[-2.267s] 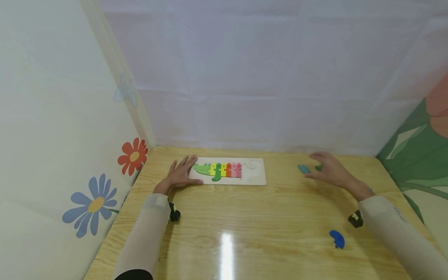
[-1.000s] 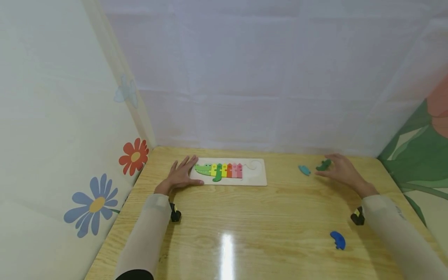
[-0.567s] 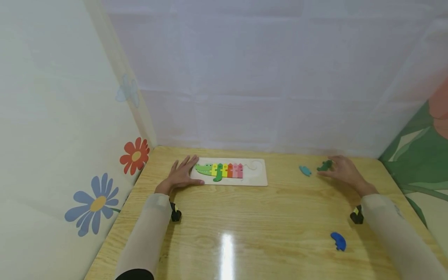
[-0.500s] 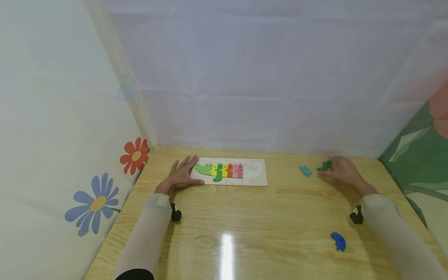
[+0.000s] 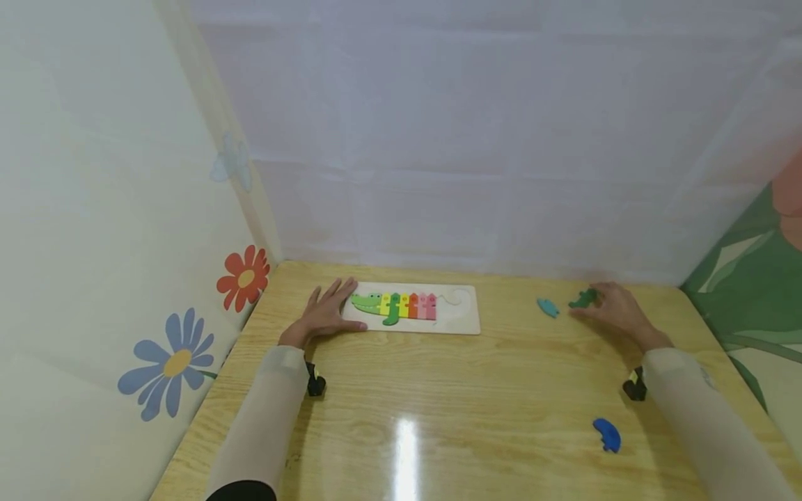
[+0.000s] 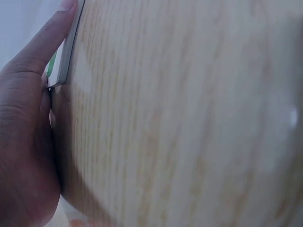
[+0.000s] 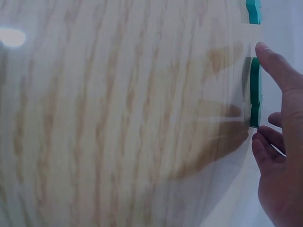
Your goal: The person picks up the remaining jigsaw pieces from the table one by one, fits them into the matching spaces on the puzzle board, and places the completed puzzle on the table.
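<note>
A pale wooden puzzle board holds a row of fitted crocodile pieces, from a green head through yellow and orange to pink. Across its left end my left hand rests with straight, spread fingers; in the left wrist view the thumb lies along the board's edge. At the far right, my right hand has thumb and fingers curved about a dark green puzzle piece. The right wrist view shows that piece low at the table, thumb at one end and fingertips at the other.
A teal puzzle piece lies left of the right hand, and a curved blue piece lies nearer the front right. The wooden table meets a white cloth wall at the back, with flower-printed walls on both sides.
My right hand has drawn back rightward from beside the teal piece and closed in around the dark green piece. My left hand stays on the board.
</note>
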Demonstrator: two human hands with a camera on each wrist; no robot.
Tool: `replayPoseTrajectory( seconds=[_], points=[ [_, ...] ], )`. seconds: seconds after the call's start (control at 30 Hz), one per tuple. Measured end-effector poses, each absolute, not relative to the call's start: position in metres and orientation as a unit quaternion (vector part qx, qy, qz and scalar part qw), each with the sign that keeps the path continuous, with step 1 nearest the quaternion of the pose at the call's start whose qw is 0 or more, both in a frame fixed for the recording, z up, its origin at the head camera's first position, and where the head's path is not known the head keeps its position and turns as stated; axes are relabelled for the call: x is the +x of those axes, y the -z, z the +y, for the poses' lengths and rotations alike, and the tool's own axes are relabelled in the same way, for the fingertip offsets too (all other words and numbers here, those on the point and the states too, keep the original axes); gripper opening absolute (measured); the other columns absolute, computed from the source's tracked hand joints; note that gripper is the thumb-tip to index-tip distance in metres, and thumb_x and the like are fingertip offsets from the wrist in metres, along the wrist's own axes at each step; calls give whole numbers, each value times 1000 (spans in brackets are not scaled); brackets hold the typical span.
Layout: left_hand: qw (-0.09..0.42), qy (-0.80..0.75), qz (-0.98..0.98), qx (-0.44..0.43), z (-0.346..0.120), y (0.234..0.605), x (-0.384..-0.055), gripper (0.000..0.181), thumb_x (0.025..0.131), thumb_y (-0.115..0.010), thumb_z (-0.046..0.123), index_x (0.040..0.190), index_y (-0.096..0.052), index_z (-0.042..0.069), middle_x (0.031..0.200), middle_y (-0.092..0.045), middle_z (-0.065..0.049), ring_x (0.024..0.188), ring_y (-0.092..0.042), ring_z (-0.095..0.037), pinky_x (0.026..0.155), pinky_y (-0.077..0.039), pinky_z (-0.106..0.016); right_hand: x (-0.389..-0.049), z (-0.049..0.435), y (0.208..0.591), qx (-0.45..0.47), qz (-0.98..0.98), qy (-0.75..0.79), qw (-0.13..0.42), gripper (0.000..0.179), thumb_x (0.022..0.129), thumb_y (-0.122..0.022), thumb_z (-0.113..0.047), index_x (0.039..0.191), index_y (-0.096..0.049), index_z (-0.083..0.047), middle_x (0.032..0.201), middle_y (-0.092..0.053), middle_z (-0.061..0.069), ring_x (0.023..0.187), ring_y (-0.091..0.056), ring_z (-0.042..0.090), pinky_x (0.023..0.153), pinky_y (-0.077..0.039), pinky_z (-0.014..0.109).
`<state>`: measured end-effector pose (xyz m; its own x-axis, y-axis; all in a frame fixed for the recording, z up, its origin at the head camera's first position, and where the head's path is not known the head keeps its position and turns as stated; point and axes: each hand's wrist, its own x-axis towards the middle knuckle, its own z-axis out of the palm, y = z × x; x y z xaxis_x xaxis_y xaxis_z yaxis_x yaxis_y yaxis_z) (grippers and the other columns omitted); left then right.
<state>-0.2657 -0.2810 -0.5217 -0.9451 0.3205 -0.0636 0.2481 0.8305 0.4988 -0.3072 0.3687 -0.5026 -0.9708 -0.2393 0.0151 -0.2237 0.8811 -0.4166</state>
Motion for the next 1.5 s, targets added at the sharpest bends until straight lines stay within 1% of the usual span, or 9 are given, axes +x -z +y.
replayPoseTrajectory(
  seconds=[0.23,0.47,0.67,1.1,1.3,1.5],
  points=[
    [88,-227,960,140,-279,522,-268,123,83,-78,71,171,-17,10,178,-13,-13,164,-5,-38,126,5,-66,-307,369,505,-124,968,218,13,93,90,-84,-43,139,-47,28,141,-48,49,130,-47,65,109,-41,72],
    [88,-226,961,136,-278,518,-268,120,84,-80,65,171,-17,11,178,-13,-12,164,-5,-37,127,5,-66,-309,369,507,-128,966,225,-1,89,90,-85,-39,136,-50,28,138,-50,49,126,-51,65,107,-42,72],
    [88,-224,961,137,-279,518,-268,120,84,-80,65,171,-17,12,178,-12,-10,165,-4,-36,127,6,-65,-312,371,510,-127,966,226,-6,87,90,-86,-39,135,-51,28,137,-51,49,124,-51,64,106,-43,72],
    [88,-221,962,134,-281,522,-269,122,83,-79,68,171,-17,11,178,-13,-11,164,-5,-37,127,5,-65,-309,374,515,-119,957,265,5,84,92,-84,-33,142,-48,23,145,-46,46,136,-41,64,113,-34,74],
    [87,-224,962,132,-280,519,-268,121,83,-80,66,171,-18,11,178,-14,-12,164,-5,-37,127,5,-65,-306,374,513,-127,955,269,0,81,89,-87,-30,142,-51,20,145,-49,44,136,-42,63,113,-34,74],
    [89,-223,961,135,-280,520,-268,122,83,-80,67,171,-18,10,178,-14,-13,164,-5,-38,127,4,-66,-303,372,510,-132,955,266,-1,80,86,-89,-27,140,-53,20,142,-51,45,133,-44,64,111,-36,74]
  ],
)
